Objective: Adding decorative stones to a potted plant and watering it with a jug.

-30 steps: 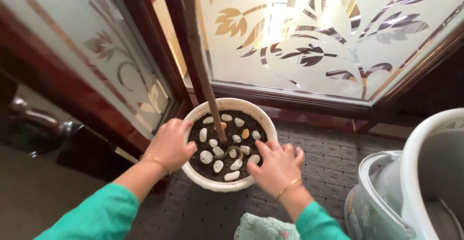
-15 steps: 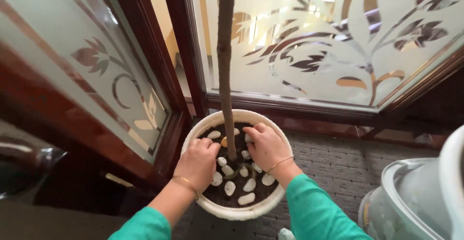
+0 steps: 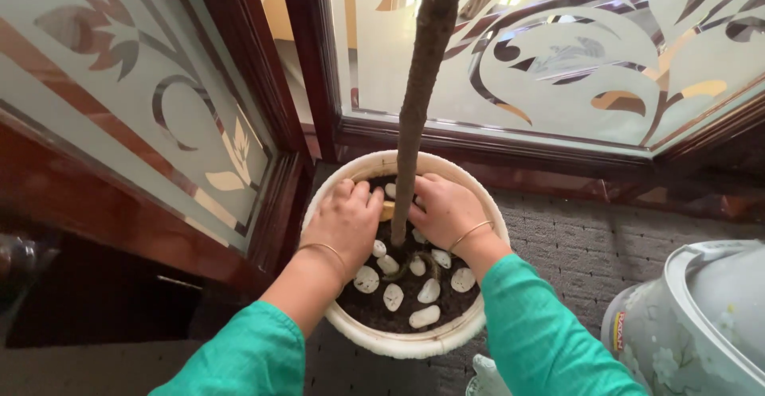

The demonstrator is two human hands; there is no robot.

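Standing on grey textured carpet (image 3: 558,245) in the corner of two frosted glass panels, a round cream plastic plant pot (image 3: 414,340) filled with dark soil is seen from above. One straight brown woody stem (image 3: 414,109) rises from the middle of the soil. On either side of its base, two hands are laid palm-down inside the pot. The left hand (image 3: 347,221) rests on the soil left of the stem, its fingers loosely curled and close together; whether anything is held under them cannot be told. The right hand (image 3: 446,209) lies just right of the stem, fingers bent and pressed into the soil, and nothing can be seen in its grasp. One thin gold bangle is worn on each wrist, below green sleeves. About eight smooth white pebbles (image 3: 429,291) are counted on the bare soil nearer the camera, with one yellowish pebble (image 3: 388,209) between the hands. Dark red wooden frames (image 3: 263,69) border the glass. One white floral-patterned bin (image 3: 693,324) stands well apart at the right.
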